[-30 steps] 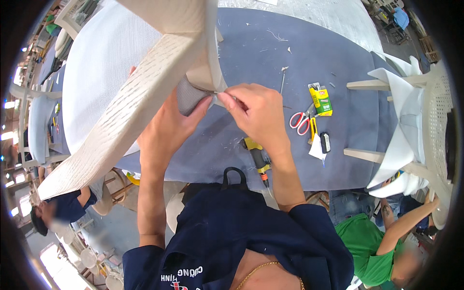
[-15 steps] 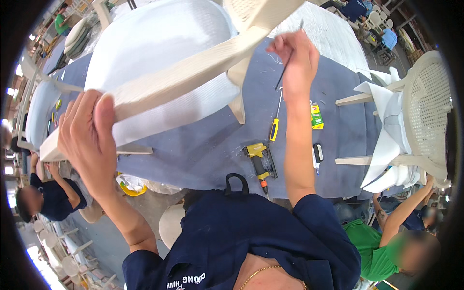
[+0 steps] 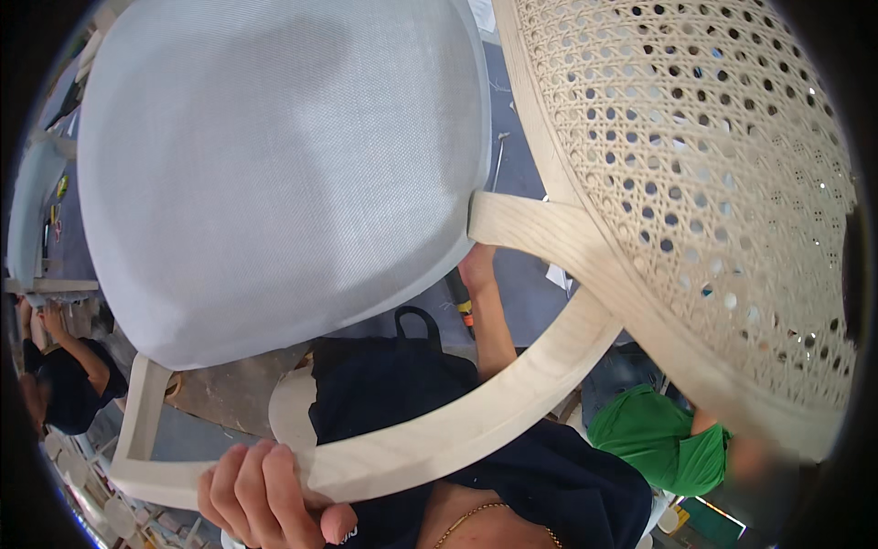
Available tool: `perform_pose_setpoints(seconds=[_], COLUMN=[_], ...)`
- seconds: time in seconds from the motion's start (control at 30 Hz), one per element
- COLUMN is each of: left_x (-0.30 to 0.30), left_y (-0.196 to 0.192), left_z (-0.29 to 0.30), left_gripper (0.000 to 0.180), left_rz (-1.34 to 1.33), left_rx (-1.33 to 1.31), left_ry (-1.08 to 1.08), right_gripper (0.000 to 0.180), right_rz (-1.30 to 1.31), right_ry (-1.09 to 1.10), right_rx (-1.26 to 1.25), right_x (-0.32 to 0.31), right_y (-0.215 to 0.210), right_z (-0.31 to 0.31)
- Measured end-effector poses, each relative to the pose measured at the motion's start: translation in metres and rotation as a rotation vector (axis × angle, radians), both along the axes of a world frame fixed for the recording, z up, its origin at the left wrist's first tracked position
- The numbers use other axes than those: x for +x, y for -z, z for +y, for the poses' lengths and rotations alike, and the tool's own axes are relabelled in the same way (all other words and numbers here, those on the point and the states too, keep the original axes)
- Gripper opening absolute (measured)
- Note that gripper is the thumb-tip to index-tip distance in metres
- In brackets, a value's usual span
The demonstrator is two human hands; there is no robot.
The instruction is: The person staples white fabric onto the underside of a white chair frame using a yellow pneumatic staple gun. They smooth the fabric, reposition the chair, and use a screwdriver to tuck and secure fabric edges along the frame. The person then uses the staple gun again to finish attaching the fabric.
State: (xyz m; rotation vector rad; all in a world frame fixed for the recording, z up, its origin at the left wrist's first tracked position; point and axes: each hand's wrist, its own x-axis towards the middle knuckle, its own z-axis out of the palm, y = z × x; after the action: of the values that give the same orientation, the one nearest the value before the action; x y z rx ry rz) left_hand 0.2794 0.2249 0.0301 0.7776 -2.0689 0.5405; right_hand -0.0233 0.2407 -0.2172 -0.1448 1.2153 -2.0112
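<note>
A pale wooden armchair stands close in front of me, its padded seat (image 3: 274, 183) covered in light grey-white fabric. Its woven cane back (image 3: 658, 165) fills the right side, and the curved armrest (image 3: 457, 448) sweeps across the lower middle. My left hand (image 3: 265, 499) is wrapped round that armrest near its front corner. Past the seat's near right corner, just below the joint with the back frame, part of my right hand (image 3: 477, 265) shows. Its fingers are hidden behind the chair, so whatever they hold cannot be made out.
Behind the chair lies a grey-blue covered table (image 3: 521, 165) with a thin metal shaft (image 3: 500, 160) on it. Part of a staple gun (image 3: 464, 306) shows beside my right hand. A person in green (image 3: 654, 439) is at right; another in dark clothing (image 3: 82, 384) at left.
The chair has been turned and now looms nearer, its cane back at the right. My left hand has come down with the armrest. My right hand, which held a thin dark tool, has dropped behind the seat.
</note>
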Motion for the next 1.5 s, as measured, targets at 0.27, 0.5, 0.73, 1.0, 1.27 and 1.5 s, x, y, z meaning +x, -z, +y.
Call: perform_pose_setpoints(seconds=[0.27,0.5,0.73,1.0,1.27,1.5], left_x=[-0.007,-0.014,-0.003,-0.004,0.001,0.016], left_y=[0.005,0.004,0.002,0.005,0.008,0.018], left_z=[-0.011,-0.008,0.001,-0.004,0.002,0.0], left_gripper=[0.07,0.07,0.071,0.067,0.067,0.067], left_rz=[0.062,0.074,-0.075,0.048,0.04,0.041], left_rx=[-0.122,-0.065,0.097,-0.02,-0.01,0.002], left_ry=[-0.074,-0.144,-0.155,-0.093,-0.102,-0.125], right_gripper=[0.017,0.011,0.012,0.015,0.018,0.021], right_rz=[0.078,0.108,0.044,0.054,0.085,0.119], right_ry=[-0.103,-0.273,-0.268,-0.259,-0.199,-0.166], right_rx=[-0.139,-0.361,-0.538,-0.472,-0.401,-0.332], right_x=[-0.009,-0.019,-0.027,-0.024,-0.042,-0.054], right_y=[0.032,0.037,0.094,0.071,0.062,0.057], right_z=[-0.018,-0.017,-0.014,-0.015,-0.011,-0.019])
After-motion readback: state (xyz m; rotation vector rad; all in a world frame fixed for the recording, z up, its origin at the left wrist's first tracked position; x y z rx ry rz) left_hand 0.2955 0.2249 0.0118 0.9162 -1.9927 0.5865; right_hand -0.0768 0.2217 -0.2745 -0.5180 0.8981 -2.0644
